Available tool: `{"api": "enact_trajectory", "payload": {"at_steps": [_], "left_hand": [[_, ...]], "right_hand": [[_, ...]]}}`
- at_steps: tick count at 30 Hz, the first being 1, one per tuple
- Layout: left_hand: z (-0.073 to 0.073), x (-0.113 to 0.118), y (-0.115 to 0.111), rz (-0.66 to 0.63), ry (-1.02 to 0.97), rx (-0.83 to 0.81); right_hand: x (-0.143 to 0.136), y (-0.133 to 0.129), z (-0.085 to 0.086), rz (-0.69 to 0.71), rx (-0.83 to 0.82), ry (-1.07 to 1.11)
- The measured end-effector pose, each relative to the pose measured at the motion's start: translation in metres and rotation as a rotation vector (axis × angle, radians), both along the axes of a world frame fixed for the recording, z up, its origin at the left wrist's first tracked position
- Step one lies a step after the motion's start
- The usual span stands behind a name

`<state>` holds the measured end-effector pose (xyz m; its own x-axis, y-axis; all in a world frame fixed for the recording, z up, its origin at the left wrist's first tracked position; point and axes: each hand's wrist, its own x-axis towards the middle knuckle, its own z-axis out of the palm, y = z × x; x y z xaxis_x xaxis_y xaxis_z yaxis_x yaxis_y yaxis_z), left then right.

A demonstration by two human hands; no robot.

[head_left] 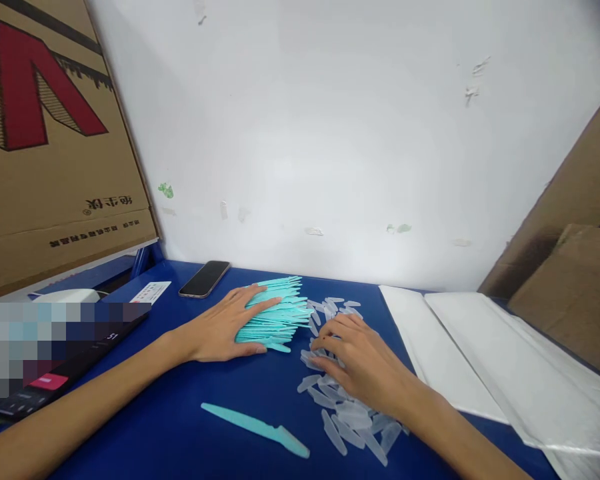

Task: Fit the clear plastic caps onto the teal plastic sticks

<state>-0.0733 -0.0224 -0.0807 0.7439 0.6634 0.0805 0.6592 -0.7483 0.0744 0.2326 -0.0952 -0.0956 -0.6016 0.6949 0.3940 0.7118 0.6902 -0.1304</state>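
My left hand (225,323) lies with spread fingers over a pile of turquoise eyebrow razors (280,313), thumb along the near side. The razors are bunched side by side, their narrow ends pointing right. To the right, my right hand (353,357) hovers low over scattered translucent blade caps (353,415), its fingers bent and a small gap showing between thumb and index finger. Part of the caps is hidden beneath that hand. A single turquoise eyebrow razor (253,425) lies apart in front, its right end looking covered by a cap.
A phone (205,279) lies behind my left hand. Flat white packets (460,353) are stacked at the right. A black device with buttons (75,363) stands at the left by a cardboard box (65,173). More cardboard (570,287) leans at right; a white wall (300,147) closes the back.
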Motion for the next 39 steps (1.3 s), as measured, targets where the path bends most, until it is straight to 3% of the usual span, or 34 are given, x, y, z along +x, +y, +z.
{"api": "enact_trajectory", "payload": {"at_steps": [7,17,26,30,34,39], "left_hand": [[-0.002,0.003,-0.009,-0.115,-0.097,0.212],[-0.003,0.008,-0.019,-0.281,-0.136,0.237],[-0.005,0.013,-0.025,-0.295,-0.219,0.224],[-0.005,0.015,-0.027,-0.298,-0.290,0.276],[-0.007,0.016,-0.027,-0.247,-0.381,0.266],[-0.012,0.015,-0.028,-0.166,-0.450,0.212]], "right_hand": [[-0.001,0.000,-0.003,0.000,0.038,0.000],[-0.002,0.004,-0.003,0.016,0.128,-0.064],[-0.003,0.008,-0.010,0.017,0.159,-0.049],[-0.001,0.008,-0.005,0.026,0.213,-0.014],[0.005,0.006,0.003,-0.027,0.237,0.051],[0.009,0.004,0.000,-0.017,0.303,0.111]]}}
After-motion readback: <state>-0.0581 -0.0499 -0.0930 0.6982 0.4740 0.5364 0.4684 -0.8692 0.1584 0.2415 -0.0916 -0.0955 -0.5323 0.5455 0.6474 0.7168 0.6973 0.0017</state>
